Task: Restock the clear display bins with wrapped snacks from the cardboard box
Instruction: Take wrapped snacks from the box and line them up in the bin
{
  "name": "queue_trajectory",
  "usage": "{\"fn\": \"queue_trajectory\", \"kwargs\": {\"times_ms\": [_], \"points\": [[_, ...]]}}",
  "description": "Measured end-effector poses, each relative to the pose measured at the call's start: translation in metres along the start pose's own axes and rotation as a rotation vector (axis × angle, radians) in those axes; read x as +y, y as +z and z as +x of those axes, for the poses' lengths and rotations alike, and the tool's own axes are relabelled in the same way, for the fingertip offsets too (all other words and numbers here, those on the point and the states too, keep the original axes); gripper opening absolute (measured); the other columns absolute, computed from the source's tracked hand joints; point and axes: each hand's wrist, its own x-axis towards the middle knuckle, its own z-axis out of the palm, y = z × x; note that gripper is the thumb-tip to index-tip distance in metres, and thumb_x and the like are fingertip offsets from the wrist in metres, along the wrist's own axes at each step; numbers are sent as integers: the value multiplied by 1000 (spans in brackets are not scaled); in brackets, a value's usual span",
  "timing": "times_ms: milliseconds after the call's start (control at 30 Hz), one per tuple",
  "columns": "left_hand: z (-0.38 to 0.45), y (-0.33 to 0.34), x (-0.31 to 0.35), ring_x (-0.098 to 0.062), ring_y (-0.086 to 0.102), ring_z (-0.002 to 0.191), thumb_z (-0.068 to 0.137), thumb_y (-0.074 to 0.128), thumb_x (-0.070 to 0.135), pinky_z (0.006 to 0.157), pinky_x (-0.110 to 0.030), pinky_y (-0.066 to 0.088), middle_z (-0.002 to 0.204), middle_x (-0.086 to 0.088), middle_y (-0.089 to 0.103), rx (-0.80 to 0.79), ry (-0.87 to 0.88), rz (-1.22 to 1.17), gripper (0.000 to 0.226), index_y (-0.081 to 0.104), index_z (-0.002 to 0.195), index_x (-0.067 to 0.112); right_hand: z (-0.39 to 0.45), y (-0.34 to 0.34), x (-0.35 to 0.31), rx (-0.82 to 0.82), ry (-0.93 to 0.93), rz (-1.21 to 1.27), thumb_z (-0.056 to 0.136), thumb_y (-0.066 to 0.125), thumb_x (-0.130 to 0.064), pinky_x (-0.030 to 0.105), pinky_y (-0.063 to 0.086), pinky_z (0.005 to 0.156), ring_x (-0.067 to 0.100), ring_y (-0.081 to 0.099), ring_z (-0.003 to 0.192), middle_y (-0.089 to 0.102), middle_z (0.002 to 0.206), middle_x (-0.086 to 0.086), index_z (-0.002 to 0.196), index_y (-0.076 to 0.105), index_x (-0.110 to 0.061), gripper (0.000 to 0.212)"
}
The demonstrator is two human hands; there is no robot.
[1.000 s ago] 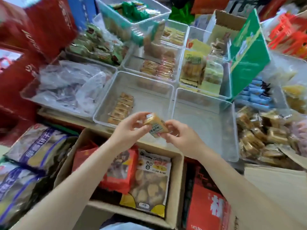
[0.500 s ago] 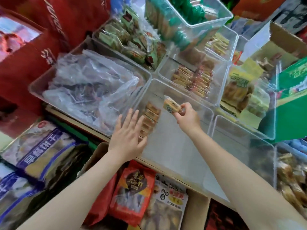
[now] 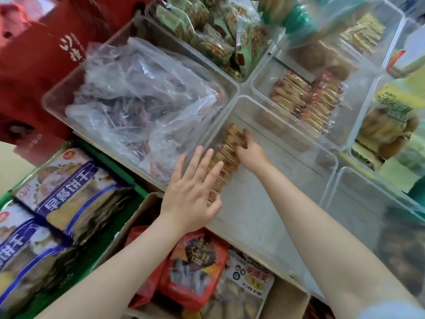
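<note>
Crowded shop shelf. Right hand [image 3: 249,153] pinches top snacks [image 3: 230,147] in bin [image 3: 331,157]; left hand [image 3: 193,192] flat, fingers straight, beside row. Snacks likely light, crumbly, slick-wrapped: take by edges.

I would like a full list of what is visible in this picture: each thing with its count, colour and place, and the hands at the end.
clear display bin: one, clear, centre, mostly bare
wrapped snacks: one row, tan, along that bin's left wall
plastic bag bin: one, clear, left of it, full of crumpled bags
pink-wrapped snacks: two rows, upper right bin
cardboard box: one, brown, bottom
red snack bag: one, inside the box
blue biscuit bags: at least two, lower left
left hand: fingers spread straight, over the bin's near left corner
right hand: fingers on the snack row
</note>
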Motion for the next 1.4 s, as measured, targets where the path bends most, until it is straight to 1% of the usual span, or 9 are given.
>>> {"fn": "queue_trajectory", "kwargs": {"times_ms": [200, 400, 500, 600, 667, 833, 1067, 1200, 1400], "points": [[-1, -3, 1, -23, -1, 156, 89, 40, 52, 124, -50, -3, 168, -8, 11, -58, -5, -6, 74, 30, 158, 24, -78, 7, 3, 29, -43, 53, 95, 56, -24, 41, 37, 107, 33, 44, 131, 34, 146, 17, 160, 5, -29, 83], [-2, -24, 6, -22, -26, 151, 100, 27, 50, 122, -49, -16, 166, -7, -20, -219, -8, 59, 72, 0, 161, 23, -211, -2, 39, -108, -256, -45, 100, 53, -21, 25, 38, 101, 14, 52, 120, 55, 130, 0, 129, 61, -22, 31], [-19, -36, 32, -28, -4, 156, 101, 38, 37, 125, -50, -1, 169, -12, 3, -195, 13, -14, 66, 18, 160, 16, -272, -36, 67, 9, -276, 10, 101, 53, -21, 37, 47, 95, 14, 60, 101, 67, 109, -1, 113, 71, -19, 21], [-59, -47, 96, -33, 44, 137, 98, 48, 30, 112, -43, 33, 147, -14, 51, -235, 136, -255, 50, 49, 144, 11, -337, -71, 103, 210, -253, 118, 98, 56, -16, 43, 51, 87, 20, 65, 87, 71, 92, 1, 103, 73, -17, 18], [-93, -52, 153, -29, 55, 124, 101, 51, 29, 101, -39, 40, 135, -9, 60, -337, 219, -360, 41, 55, 140, 16, -380, -89, 132, 313, -236, 178, 96, 56, -16, 44, 52, 84, 20, 66, 81, 70, 85, -2, 96, 72, -17, 16], [-169, -55, 298, -20, 59, 115, 99, 56, 32, 94, -31, 43, 123, 1, 60, -489, 479, -483, 37, 57, 136, 26, -483, -116, 230, 515, -167, 279, 94, 54, -25, 41, 55, 76, 11, 65, 70, 69, 77, -8, 93, 69, -26, 15], [-272, -57, 450, 3, 23, 141, 95, 55, 53, 112, -24, 26, 161, 24, 16, -555, 645, -784, 61, 26, 149, 54, -609, -115, 382, 748, 48, 335, 98, 53, -16, 31, 50, 71, 9, 56, 68, 64, 77, -4, 102, 71, -21, 19], [-310, -34, 486, 5, 3, 147, 98, 55, 50, 118, -34, 16, 161, 34, -1, -496, 658, -746, 54, 33, 148, 51, -635, -111, 443, 536, 124, 261, 102, 49, -28, 26, 51, 73, 6, 60, 79, 65, 89, -9, 107, 68, -28, 19], [-324, -23, 490, -3, 7, 152, 94, 52, 46, 120, -49, 19, 161, 36, 2, -417, 561, -723, 49, 44, 142, 48, -627, -102, 473, 1, 135, -47, 96, 62, -36, 33, 53, 93, 15, 60, 110, 63, 122, -5, 125, 63, -25, 32]]}}
